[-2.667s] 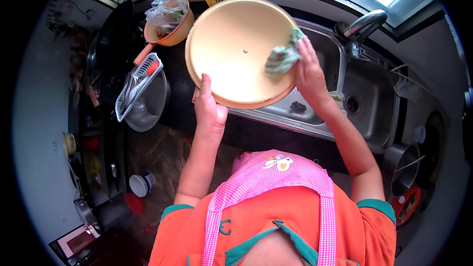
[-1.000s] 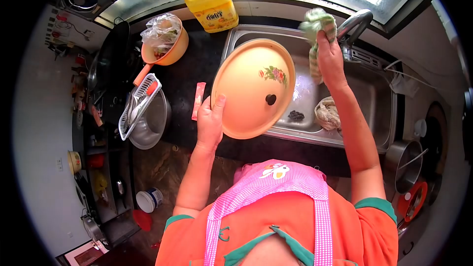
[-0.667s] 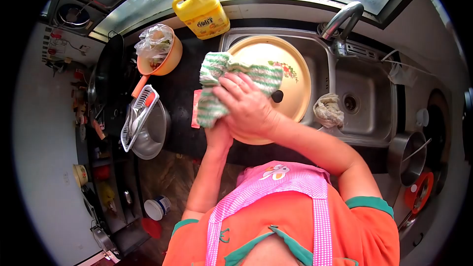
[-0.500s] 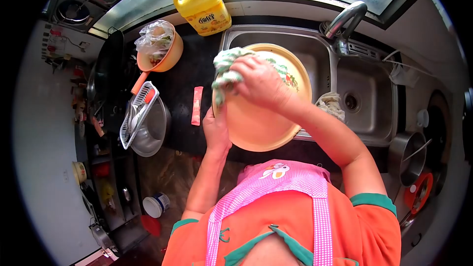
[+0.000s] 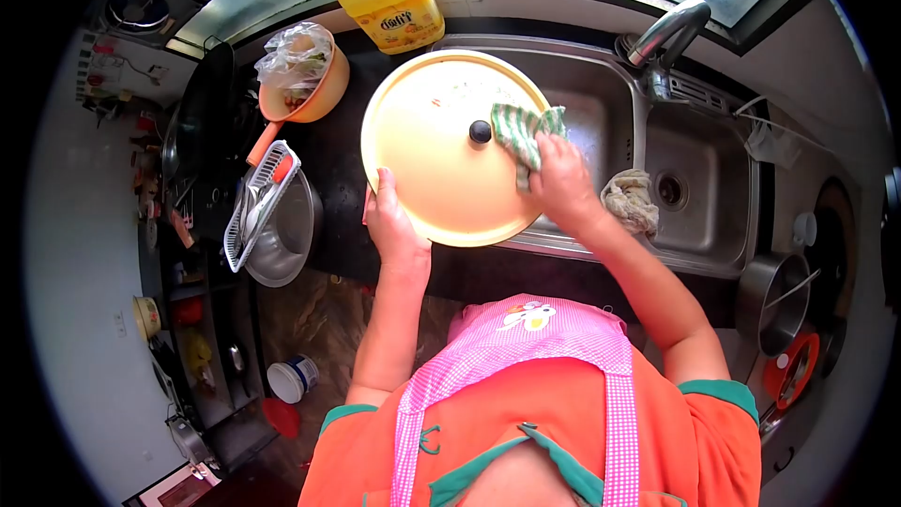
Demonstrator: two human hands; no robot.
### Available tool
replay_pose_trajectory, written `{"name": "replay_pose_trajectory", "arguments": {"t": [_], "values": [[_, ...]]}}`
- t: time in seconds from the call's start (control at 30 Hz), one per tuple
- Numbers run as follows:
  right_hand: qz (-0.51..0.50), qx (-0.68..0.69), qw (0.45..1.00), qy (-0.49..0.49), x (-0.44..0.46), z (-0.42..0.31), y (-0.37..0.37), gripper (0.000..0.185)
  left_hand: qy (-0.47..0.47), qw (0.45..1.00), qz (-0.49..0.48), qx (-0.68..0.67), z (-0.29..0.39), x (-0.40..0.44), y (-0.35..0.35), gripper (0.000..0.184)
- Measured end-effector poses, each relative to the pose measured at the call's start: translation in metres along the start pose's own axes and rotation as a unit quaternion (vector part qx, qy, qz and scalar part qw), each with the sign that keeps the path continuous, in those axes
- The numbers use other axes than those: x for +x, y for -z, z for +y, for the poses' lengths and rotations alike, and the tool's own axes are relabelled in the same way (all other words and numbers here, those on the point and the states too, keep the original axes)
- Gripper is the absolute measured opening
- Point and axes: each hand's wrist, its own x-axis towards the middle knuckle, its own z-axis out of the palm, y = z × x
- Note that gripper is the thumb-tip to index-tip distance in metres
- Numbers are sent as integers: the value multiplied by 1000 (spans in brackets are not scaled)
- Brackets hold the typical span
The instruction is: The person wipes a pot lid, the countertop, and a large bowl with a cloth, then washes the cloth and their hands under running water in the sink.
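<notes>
A round yellow pot lid (image 5: 432,164) with a black knob (image 5: 480,131) is held up over the counter and the left edge of the sink, its knob side towards me. My left hand (image 5: 398,221) grips its lower left rim, thumb on the face and the other fingers hidden behind. In my right hand (image 5: 563,178) is a green-and-white striped cloth (image 5: 514,131), pressed against the lid's right part beside the knob. Faint printed decoration shows near the lid's upper edge.
A double steel sink (image 5: 601,122) with a tap (image 5: 671,33) lies to the right, a crumpled rag (image 5: 629,202) on its divider. Around the counter's left stand a yellow detergent jug (image 5: 389,5), an orange pan (image 5: 319,103) with a plastic bag, and a white cutlery basket (image 5: 263,202).
The lid has moved left and away from me, and its knob now shows. My right hand has carried the cloth from the lid's left rim to its right part.
</notes>
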Motion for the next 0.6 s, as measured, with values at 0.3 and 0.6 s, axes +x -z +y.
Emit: {"name": "replay_pose_trajectory", "arguments": {"t": [0.3, 0.6], "values": [[-10, 24, 975, 221, -39, -55, -8, 26, 47, 997, -32, -57, -7, 15, -17, 59], [79, -38, 973, 215, 63, -102, 5, 34, 45, 993, -106, -35, -8, -21, -36, 57]]}}
